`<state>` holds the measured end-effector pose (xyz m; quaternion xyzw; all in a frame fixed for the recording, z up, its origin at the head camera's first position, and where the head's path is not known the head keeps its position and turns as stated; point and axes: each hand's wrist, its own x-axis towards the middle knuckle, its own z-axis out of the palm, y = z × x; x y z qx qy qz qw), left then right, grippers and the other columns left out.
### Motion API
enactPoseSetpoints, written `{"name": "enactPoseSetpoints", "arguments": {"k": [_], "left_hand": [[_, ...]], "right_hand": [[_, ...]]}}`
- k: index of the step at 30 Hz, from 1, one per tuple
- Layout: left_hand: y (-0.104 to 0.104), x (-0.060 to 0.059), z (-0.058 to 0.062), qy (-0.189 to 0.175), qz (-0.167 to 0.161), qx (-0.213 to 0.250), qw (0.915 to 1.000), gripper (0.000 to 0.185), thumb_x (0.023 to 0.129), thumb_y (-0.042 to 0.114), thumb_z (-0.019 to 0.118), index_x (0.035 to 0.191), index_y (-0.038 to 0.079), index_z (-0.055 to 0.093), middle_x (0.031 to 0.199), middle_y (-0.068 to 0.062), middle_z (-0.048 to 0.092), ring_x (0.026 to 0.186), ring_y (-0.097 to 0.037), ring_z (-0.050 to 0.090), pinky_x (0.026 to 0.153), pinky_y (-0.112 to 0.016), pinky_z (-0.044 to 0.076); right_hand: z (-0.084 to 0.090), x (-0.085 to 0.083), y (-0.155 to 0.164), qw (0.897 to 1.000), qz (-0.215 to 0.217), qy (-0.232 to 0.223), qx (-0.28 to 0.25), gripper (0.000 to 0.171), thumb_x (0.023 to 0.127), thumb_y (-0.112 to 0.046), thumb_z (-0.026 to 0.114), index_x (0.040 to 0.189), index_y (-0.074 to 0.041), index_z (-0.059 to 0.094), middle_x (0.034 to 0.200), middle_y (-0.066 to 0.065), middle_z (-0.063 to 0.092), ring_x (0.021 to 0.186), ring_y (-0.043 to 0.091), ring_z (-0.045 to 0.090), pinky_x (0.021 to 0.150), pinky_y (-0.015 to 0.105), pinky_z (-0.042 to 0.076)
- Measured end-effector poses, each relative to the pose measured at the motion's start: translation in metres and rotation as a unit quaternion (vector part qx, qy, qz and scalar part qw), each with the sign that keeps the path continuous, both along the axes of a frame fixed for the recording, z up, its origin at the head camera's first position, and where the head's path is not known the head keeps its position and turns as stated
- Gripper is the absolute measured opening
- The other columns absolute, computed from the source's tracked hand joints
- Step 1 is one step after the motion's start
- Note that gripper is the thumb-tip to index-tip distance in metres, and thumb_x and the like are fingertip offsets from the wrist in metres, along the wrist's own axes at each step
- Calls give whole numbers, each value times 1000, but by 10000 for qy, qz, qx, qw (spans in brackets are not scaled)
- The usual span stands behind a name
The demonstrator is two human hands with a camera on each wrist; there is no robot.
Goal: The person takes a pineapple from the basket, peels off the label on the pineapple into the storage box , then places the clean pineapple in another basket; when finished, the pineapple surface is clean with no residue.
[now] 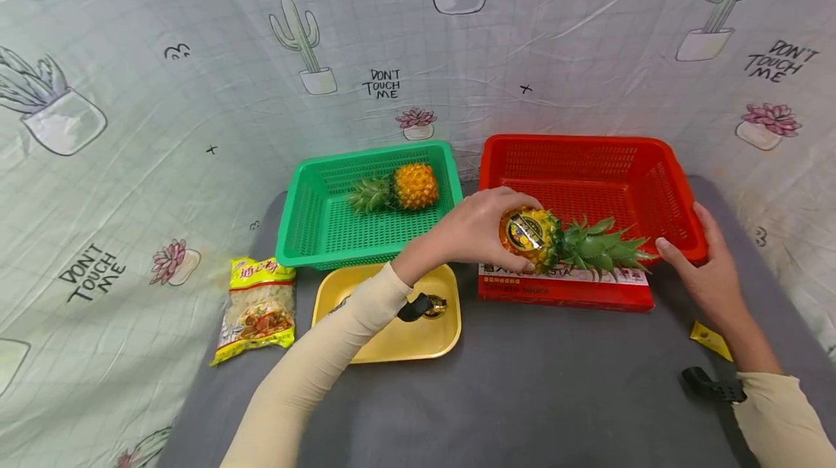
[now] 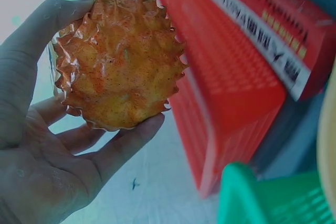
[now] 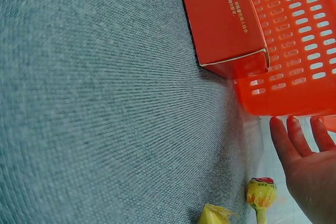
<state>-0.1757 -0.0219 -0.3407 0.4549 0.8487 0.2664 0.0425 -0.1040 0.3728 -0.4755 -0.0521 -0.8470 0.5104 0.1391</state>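
My left hand grips a small pineapple round its body, above the front rim of the red basket. The fruit's green leaves point right in the head view, and a dark round label faces up. In the left wrist view the thumb and fingers of the left hand hold the bumpy orange pineapple from its sides. My right hand is at the basket's front right corner. In the right wrist view its straight fingers reach the edge of the red basket.
Left of the red basket stands a green basket with another pineapple in it. A yellow tray lies under my left forearm, beside a food bag. A red box sits before the red basket. A yellow packet lies right.
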Motion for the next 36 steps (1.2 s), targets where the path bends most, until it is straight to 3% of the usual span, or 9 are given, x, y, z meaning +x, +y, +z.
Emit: {"name": "enactPoseSetpoints", "arguments": {"k": [9, 15, 24, 36], "left_hand": [[2, 31, -30, -286, -402, 73, 9988, 76, 76, 45, 91, 141, 16, 65, 127, 6, 62, 106, -1, 52, 81, -17, 48], [0, 45, -45, -287, -435, -115, 9986, 78, 76, 48, 92, 142, 17, 64, 124, 7, 62, 105, -1, 51, 80, -16, 47], [-1, 59, -61, -175, -268, -253, 9992, 80, 75, 49, 93, 143, 20, 64, 127, 5, 63, 106, -3, 52, 83, -18, 45], [4, 73, -80, -174, -295, -449, 9984, 77, 75, 49, 92, 141, 20, 66, 121, 7, 63, 104, -1, 52, 86, -16, 43]], "right_hand": [[-6, 0, 6, 10000, 23, 28, -88, 85, 101, -21, 70, 170, -35, 22, 152, 11, 42, 115, 5, 48, 82, 4, 41], [-6, 1, 6, 10000, 27, -7, 46, 86, 101, -25, 71, 169, -39, 20, 155, 11, 40, 117, 7, 45, 81, 3, 40], [-5, -2, 6, 10000, 70, 0, 10, 86, 101, -25, 70, 169, -39, 20, 155, 10, 40, 118, 8, 44, 81, 4, 40], [-7, 0, 5, 10000, 50, -9, 38, 86, 101, -25, 70, 169, -39, 21, 152, 8, 42, 117, 7, 45, 82, 4, 39]]}}
